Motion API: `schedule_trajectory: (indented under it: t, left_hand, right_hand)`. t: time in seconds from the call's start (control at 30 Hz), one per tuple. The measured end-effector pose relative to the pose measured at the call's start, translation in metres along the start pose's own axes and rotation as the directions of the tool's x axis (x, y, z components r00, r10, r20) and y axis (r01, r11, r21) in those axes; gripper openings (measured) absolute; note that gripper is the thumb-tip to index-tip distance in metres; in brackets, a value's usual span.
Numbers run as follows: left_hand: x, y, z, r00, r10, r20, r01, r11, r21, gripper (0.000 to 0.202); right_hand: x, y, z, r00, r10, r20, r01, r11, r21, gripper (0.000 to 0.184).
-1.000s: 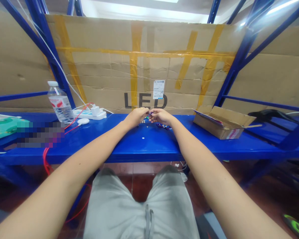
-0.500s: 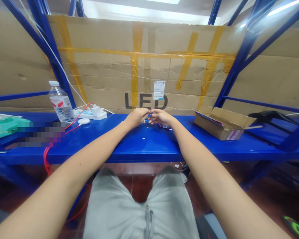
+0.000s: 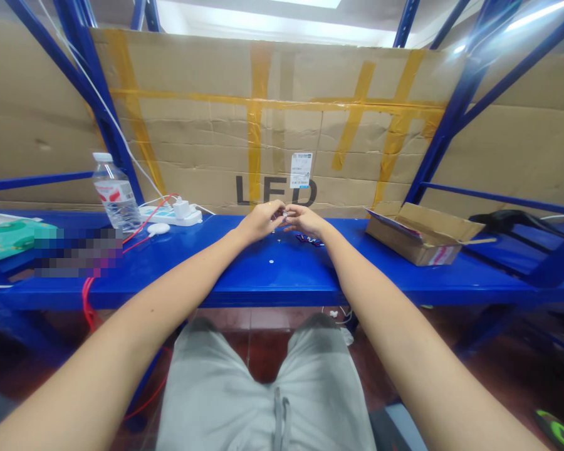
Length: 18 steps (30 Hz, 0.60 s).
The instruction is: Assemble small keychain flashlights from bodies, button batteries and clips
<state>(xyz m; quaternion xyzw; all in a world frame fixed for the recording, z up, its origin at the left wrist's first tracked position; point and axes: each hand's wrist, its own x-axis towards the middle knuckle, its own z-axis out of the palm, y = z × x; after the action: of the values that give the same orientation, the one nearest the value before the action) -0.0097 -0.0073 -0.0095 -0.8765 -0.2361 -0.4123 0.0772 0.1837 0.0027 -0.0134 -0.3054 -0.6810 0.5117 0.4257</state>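
A great sheet of cardboard (image 3: 207,150), crossed with yellow tape and printed with big dark letters, stands upright behind the person's hands. Under and around them runs the blue table (image 3: 244,279), its near edge between the hands and the person's knees. An open box (image 3: 416,241) sits on it well to the right of the hands, flaps spread. Far off to their left lies a green packet (image 3: 16,239), and nearer on that side a clear bottle (image 3: 117,195) stands capped, with a white power strip (image 3: 169,216) just beside it.

The left hand (image 3: 263,219) and right hand (image 3: 305,219) come together over the table, fingers curled and the gap between them narrow. Below the right hand, near its wrist, is a shiny dark-blue cluster (image 3: 310,240) with pale and reddish edges. Where the fingertips meet there's a small pale piece (image 3: 285,213); from here I can't tell which hand grips it, nor what it is. Nearer the person than both hands, a white dot (image 3: 271,262) shows on the tabletop.
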Motion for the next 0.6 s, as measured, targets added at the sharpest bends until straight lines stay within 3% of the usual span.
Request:
schedule_trajectory:
  t: [0.13,0.3,0.37,0.47,0.6]
  left_hand:
    - [0.001,-0.001,0.0,1.0,0.01,0.015,-0.011,0.997,0.072,0.007]
    - [-0.001,-0.005,-0.001,0.978,-0.195,0.07,0.188,0.978,0.089,0.015]
    - [-0.003,-0.007,0.0,0.961,-0.237,0.141,0.226,0.97,0.095,0.016]
    - [-0.006,-0.01,0.004,0.932,-0.178,0.315,0.157,0.983,0.092,0.016]
    - [-0.007,-0.011,0.012,0.866,-0.115,0.487,0.107,0.993,0.045,0.014]
  right_hand:
    - [0.003,0.001,-0.002,0.999,-0.041,-0.036,0.035,0.988,-0.152,0.022]
    - [0.004,0.001,-0.004,0.993,0.023,-0.115,-0.047,0.977,-0.206,0.021]
    - [0.003,0.003,-0.004,0.989,0.074,-0.129,-0.096,0.981,-0.169,0.023]
    - [0.004,0.007,-0.006,0.984,0.106,-0.143,-0.125,0.984,-0.13,0.025]
    - [0.006,0.012,-0.012,0.991,0.09,-0.098,-0.112,0.962,-0.251,0.023]
